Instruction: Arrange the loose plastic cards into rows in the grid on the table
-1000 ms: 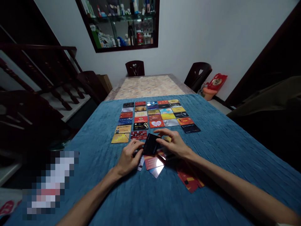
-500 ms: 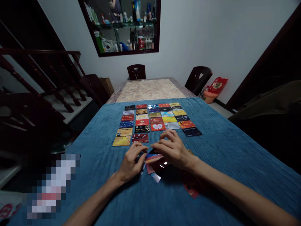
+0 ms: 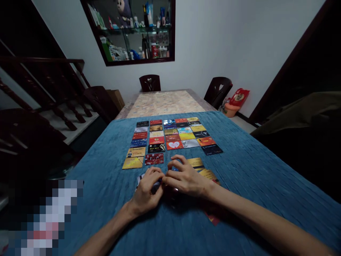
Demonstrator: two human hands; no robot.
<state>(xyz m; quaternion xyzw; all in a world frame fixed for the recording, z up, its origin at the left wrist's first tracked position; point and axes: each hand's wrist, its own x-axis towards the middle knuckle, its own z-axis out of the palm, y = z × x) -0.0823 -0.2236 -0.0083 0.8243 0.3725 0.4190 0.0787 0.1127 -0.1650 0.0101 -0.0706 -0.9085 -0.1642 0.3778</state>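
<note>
My left hand [image 3: 149, 188] is curled over the loose cards, with thumb and fingertips drawn together. My right hand [image 3: 188, 179] reaches in beside it, fingers bent, its fingertips meeting those of the left. What is pinched there is hidden. A white-and-dark card [image 3: 139, 179] peeks out behind my left hand. Gold cards [image 3: 195, 163] stick out beyond my right hand, and a red card [image 3: 213, 217] lies in shadow below the right forearm. Past both hands, many colourful plastic cards lie face up in rough columns, among them a dark red card [image 3: 154, 159] and a gold card [image 3: 133, 163].
A blue cloth [image 3: 106, 156] covers the near part of the table; the bare patterned tabletop [image 3: 162, 103] shows beyond. Chairs [image 3: 150, 83] stand around it. A blurred patch [image 3: 53, 213] hides something at the left. On the floor to the right sits a red bag [image 3: 239, 97].
My hands have come together and shifted slightly left in view. The red striped card between them is now mostly covered, while gold cards behind my right hand have come into sight.
</note>
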